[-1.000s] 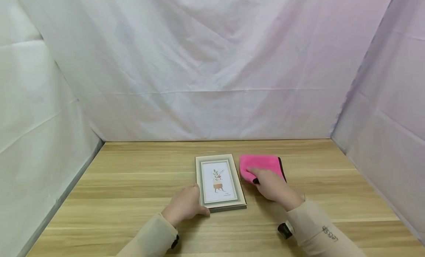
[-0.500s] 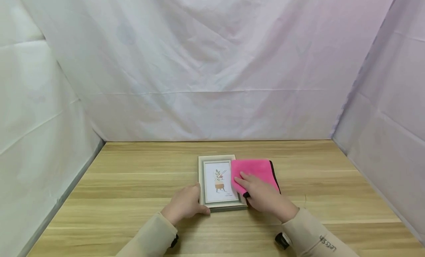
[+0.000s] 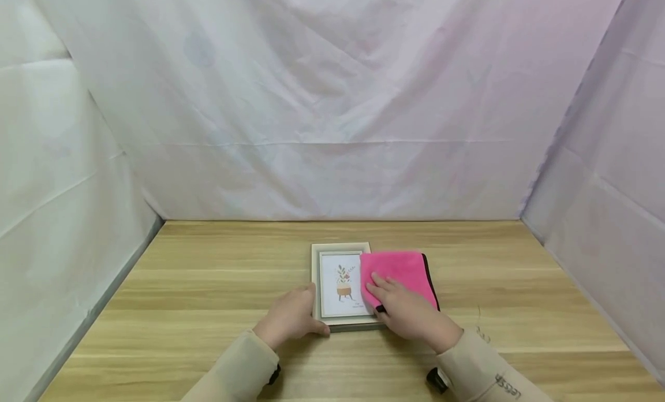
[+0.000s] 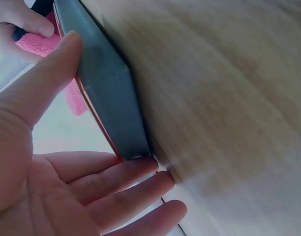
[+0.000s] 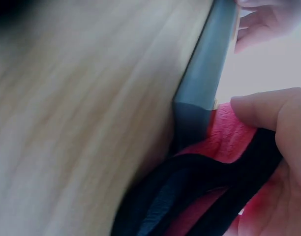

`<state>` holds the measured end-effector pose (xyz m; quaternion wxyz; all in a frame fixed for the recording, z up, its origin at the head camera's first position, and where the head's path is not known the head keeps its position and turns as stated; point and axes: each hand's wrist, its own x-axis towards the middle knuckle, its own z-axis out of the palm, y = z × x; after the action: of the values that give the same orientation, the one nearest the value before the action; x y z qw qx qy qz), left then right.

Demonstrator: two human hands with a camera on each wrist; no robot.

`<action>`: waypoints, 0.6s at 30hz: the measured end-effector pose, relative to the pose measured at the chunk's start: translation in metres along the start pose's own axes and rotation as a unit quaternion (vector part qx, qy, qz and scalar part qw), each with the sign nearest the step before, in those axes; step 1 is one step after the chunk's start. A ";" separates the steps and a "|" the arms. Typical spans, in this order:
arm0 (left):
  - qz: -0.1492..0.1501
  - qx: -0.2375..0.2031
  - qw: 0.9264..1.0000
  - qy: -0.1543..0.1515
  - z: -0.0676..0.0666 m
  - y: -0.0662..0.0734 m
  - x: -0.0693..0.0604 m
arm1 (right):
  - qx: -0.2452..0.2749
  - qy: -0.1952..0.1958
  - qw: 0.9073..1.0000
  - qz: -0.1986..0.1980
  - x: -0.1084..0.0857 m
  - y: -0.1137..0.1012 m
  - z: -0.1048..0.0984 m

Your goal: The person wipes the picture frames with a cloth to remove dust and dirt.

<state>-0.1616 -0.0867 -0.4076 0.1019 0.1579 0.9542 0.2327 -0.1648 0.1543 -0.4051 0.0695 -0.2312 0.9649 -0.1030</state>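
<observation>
A picture frame [image 3: 317, 275] with a pale border and a plant print lies flat on the table. At its near left corner, my left hand [image 3: 291, 314] holds it, thumb along the near side and fingers at the left side. The left wrist view shows the thumb and fingertips touching the frame's grey side [image 4: 111, 93]. My right hand [image 3: 407, 312] presses a folded pink cloth [image 3: 400, 266] with spread, fairly straight fingers. This black-edged cloth covers the frame's right part and reaches onto the table. In the right wrist view, the thumb [image 5: 256, 109] rests on the cloth.
The wood-grain table [image 3: 223, 275] extends around the frame on all sides. White fabric [image 3: 332, 101] hangs behind it and along both sides. A dark wrist device [image 3: 437, 380] shows under the right sleeve.
My right hand has brought the pink cloth left from the table onto the frame's right part, its fingers now flatter. The frame has shifted slightly right; the left hand stays at its corner.
</observation>
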 end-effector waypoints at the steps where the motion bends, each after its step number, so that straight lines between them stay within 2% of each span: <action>1: 0.000 -0.002 1.000 -0.001 0.000 0.000 0.000 | -0.001 -0.002 1.000 0.000 -0.001 -0.001 -0.001; 5: 0.001 -0.009 1.000 -0.001 0.000 0.002 -0.001 | -0.002 -0.006 1.000 0.000 -0.009 -0.003 -0.002; 12: -0.001 -0.025 1.000 -0.002 0.001 0.001 0.002 | -0.013 -0.008 1.000 -0.026 -0.023 -0.008 -0.008; 18: 0.005 -0.013 1.000 -0.004 0.000 0.000 0.003 | -0.015 -0.010 0.999 -0.028 -0.030 -0.012 -0.009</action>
<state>-0.1644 -0.0856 -0.4074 0.1066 0.1626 0.9498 0.2450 -0.1344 0.1589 -0.3912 0.0723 -0.2599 0.9589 -0.0880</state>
